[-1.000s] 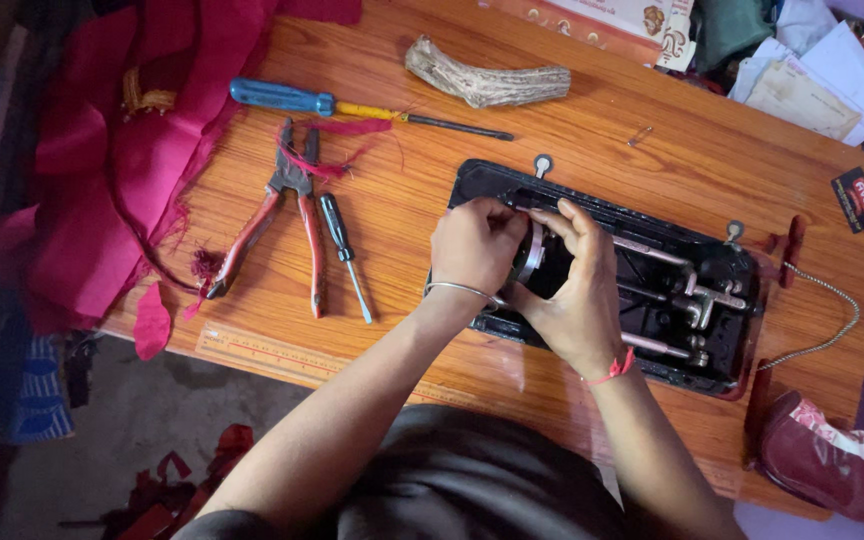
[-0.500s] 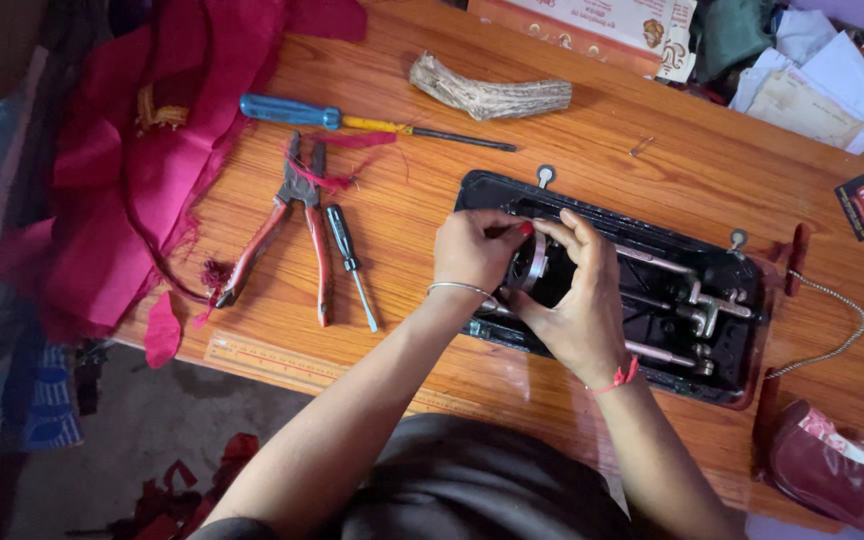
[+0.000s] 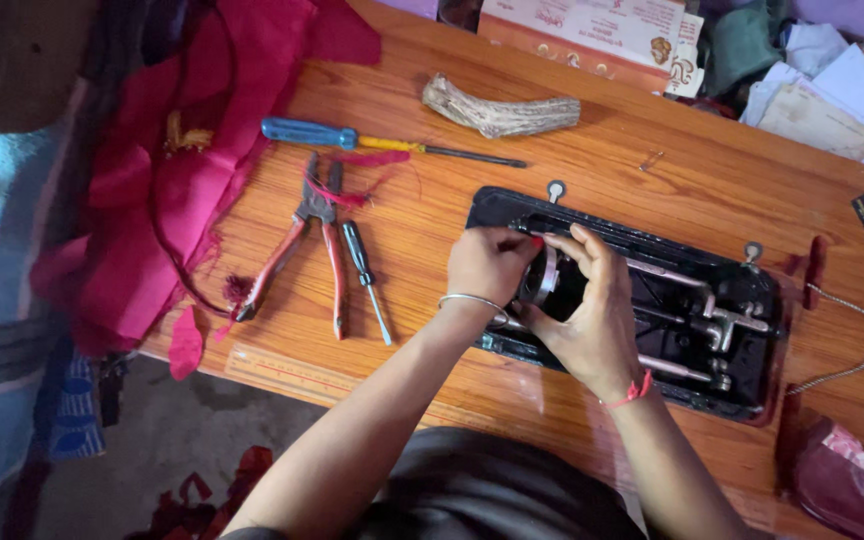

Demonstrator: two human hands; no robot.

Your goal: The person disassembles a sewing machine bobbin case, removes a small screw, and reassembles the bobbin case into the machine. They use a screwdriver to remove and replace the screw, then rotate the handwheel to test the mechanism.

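Note:
A black sewing machine [image 3: 692,300] lies tipped over on a wooden table [image 3: 432,230], its underside with metal rods and linkages facing up. At its left end sits a round metal wheel [image 3: 544,275]. My left hand [image 3: 487,265], with a bangle on the wrist, grips the wheel from the left. My right hand [image 3: 592,310], with a red thread at the wrist, wraps around the wheel from the right, fingers curled over its top. The hands hide most of the wheel.
Red-handled pliers [image 3: 302,250], a small black screwdriver [image 3: 364,280] and a blue-handled screwdriver [image 3: 372,140] lie left of the machine. Pink cloth [image 3: 172,170] covers the table's left end. A piece of pale bark-like material [image 3: 500,112], papers [image 3: 812,90] and a dark red pouch [image 3: 852,480] are nearby.
Both hands stay on the wheel at the machine's left end; the fingers have shifted slightly around it. The view has drifted a little.

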